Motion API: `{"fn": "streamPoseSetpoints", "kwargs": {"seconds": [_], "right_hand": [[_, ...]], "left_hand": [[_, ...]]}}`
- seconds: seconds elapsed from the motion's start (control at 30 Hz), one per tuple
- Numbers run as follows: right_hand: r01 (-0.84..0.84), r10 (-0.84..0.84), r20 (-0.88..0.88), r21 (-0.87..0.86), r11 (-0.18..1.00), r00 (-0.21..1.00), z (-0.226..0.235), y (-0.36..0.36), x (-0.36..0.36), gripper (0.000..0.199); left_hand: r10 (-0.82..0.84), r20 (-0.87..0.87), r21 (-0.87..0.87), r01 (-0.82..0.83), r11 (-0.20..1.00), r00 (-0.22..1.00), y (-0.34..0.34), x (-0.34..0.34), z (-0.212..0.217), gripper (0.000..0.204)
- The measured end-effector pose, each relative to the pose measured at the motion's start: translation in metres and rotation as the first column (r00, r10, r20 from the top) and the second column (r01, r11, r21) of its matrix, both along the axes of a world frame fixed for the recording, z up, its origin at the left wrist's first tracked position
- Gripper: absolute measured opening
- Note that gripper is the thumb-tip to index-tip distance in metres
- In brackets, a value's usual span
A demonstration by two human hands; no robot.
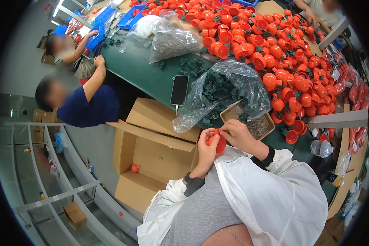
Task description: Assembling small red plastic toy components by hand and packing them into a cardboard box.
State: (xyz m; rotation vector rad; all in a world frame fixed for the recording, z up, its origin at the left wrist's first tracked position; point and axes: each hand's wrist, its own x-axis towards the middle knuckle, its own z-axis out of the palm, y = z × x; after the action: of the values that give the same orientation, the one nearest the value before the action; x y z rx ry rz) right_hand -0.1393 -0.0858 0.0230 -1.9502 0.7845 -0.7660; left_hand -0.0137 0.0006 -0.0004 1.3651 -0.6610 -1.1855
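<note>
My left hand [205,151] is closed around a small red plastic cup [221,146], holding it in front of my body at the table's near edge. The fingers of my right hand [240,135] are pinched together at the cup's upper end. Whatever tiny part they may grip is too small to make out. Just beyond my hands lies an open clear bag full of dark green plastic clips [219,89]. Beside it, close to my right hand, a shallow cardboard tray [270,128] holds many tiny metal-looking parts.
A large heap of red cups [283,76] covers the green table [137,65] at far right. A phone [179,90] with a cable lies left of the clips. At my left stands an open carton [156,158] with one red cup [135,168] inside. Co-workers sit around the table.
</note>
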Motion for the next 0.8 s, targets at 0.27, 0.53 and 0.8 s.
{"fn": "streamPoseSetpoints", "kwargs": {"seconds": [0.27,0.53,0.8], "right_hand": [[-0.001,0.001,-0.006,-0.026,1.000,1.000,0.000,0.000,0.002,0.011],[0.287,-0.266,-0.154,0.137,0.948,0.952,-0.074,-0.039,-0.033,0.008],[-0.036,-0.352,-0.524,-0.594,0.804,0.776,-0.112,-0.053,-0.014,0.005]], "left_hand": [[0.017,-0.059,0.015,-0.016,1.000,0.998,-0.001,0.000,-0.003,0.022],[0.134,-0.428,0.173,-0.064,0.983,0.894,0.001,0.008,0.008,0.015],[0.077,-0.384,0.177,-0.009,0.984,0.920,0.001,0.007,0.012,0.013]]}}
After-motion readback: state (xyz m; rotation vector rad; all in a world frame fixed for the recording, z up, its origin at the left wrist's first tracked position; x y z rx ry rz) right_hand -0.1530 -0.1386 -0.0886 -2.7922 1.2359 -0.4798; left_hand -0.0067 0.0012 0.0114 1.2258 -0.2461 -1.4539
